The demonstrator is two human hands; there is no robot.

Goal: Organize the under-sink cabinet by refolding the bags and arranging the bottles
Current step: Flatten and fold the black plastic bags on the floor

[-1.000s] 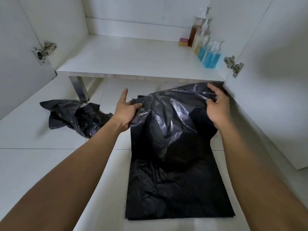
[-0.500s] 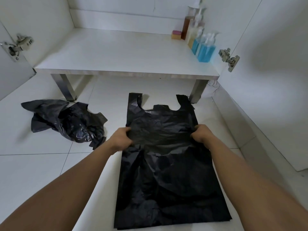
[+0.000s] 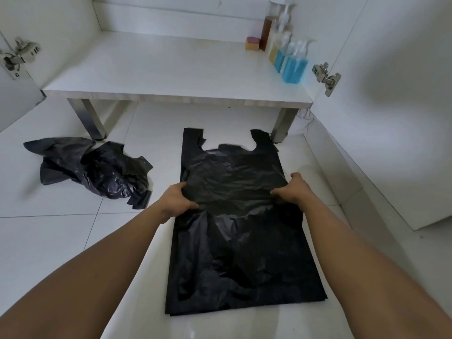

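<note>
Both hands are clamped on the flat black bag (image 3: 239,253), which lies spread on the white tiled floor (image 3: 61,241) in front of the open cabinet, its two handle loops pointing toward the shelf (image 3: 171,69). The left hand (image 3: 177,200) grips the bag's left edge about halfway up, fingers curled under the plastic and thumb lying on top. The right hand (image 3: 292,189) pinches the right edge at much the same height, knuckles bent and fingertips pressed into the film. The hands are well apart, a full bag's width between them, and the plastic is bunched into a creased ridge running from one to the other. A second, crumpled black bag (image 3: 97,167) sits on the floor to the left, near a metal leg (image 3: 90,121) of the shelf and apart from both hands. At the shelf's far right corner stands a close row of pump bottles (image 3: 292,67), the nearest two holding blue liquid, with a small sponge (image 3: 252,43) just beside the one at the back
</note>
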